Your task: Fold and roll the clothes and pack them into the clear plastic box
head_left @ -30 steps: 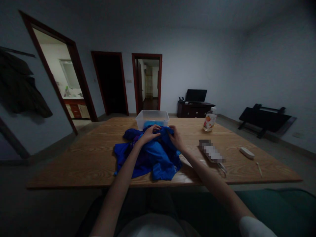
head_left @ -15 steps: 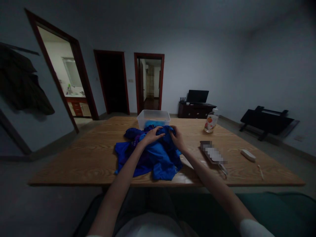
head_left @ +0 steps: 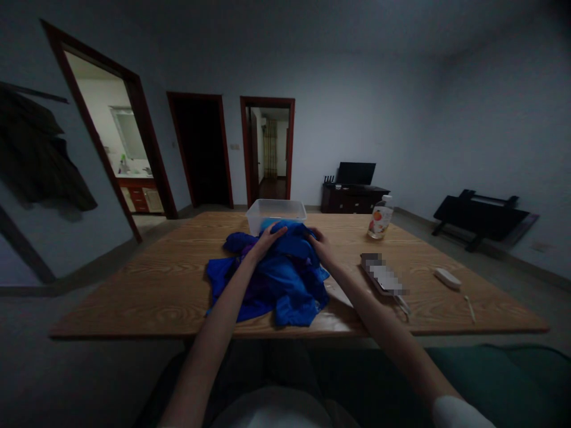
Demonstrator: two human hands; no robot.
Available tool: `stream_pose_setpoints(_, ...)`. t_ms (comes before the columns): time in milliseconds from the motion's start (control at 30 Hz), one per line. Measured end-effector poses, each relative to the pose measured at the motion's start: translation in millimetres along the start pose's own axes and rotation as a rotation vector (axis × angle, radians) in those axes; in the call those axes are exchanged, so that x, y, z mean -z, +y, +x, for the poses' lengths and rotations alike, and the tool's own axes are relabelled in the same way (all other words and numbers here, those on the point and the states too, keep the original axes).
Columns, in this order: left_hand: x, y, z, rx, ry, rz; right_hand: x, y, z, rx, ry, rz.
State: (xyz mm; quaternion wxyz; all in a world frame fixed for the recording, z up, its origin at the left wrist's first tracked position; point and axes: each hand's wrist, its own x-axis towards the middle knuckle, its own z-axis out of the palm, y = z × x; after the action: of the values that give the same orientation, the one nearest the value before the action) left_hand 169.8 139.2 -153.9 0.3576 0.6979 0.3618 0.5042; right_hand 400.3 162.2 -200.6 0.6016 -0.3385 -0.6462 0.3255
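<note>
The room is dim, with pale walls (head_left: pixel 348 107) and a grey floor (head_left: pixel 413 227). Three doorways (head_left: pixel 200 154) have red-brown frames (head_left: pixel 291 148). The left one shows a bright room (head_left: pixel 96 92) with a mirror (head_left: pixel 129 134). The middle one is very dark. A long curtain (head_left: pixel 270 151) hangs past the third. A black screen (head_left: pixel 355 173) stands on a low, dark cabinet (head_left: pixel 343 199).

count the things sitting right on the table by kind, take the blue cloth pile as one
Cloth pile: 1 (pieces within it can't be told apart)
Clear box: 1
Bottle: 1
Blurred item: 1
Small white item: 1
Thin stick: 1
Total: 6
</note>
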Motion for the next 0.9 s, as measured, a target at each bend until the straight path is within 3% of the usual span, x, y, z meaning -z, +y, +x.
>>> stream_pose_setpoints(100, 3.0, 7.9, -8.4, 0.050, -0.095, -0.134, 4.0, 0.2, 2.1, -0.049, 0.069, 0.036)
stream_pose_setpoints(200, 2.9, 11.1, -10.5, 0.039, -0.113, -0.112, 7.2, -1.4, 2.9, -0.125, 0.099, 0.063)
stream_pose_setpoints(367, -3.8, 5.8, -3.9, 0.077, 0.001, -0.173, 8.5, -5.9, 3.3, -0.136, 0.133, 0.040)
stream_pose_setpoints(633, -3.6, -9.9, 7.2, 0.222, 0.122, -0.469, 5.5, -20.5, -0.8, -0.187, 0.129, 0.118)
stream_pose_setpoints(767, 3.2, -9.8, 4.1, 0.190, 0.165, -0.486, 7.6, -23.4, -0.2, -0.214, 0.181, 0.184)
stream_pose_setpoints(900, 9.9, -6.1, -5.4, 0.112, 0.172, -0.397, 10.4, -24.6, 1.5, -0.329, 0.170, 0.335)
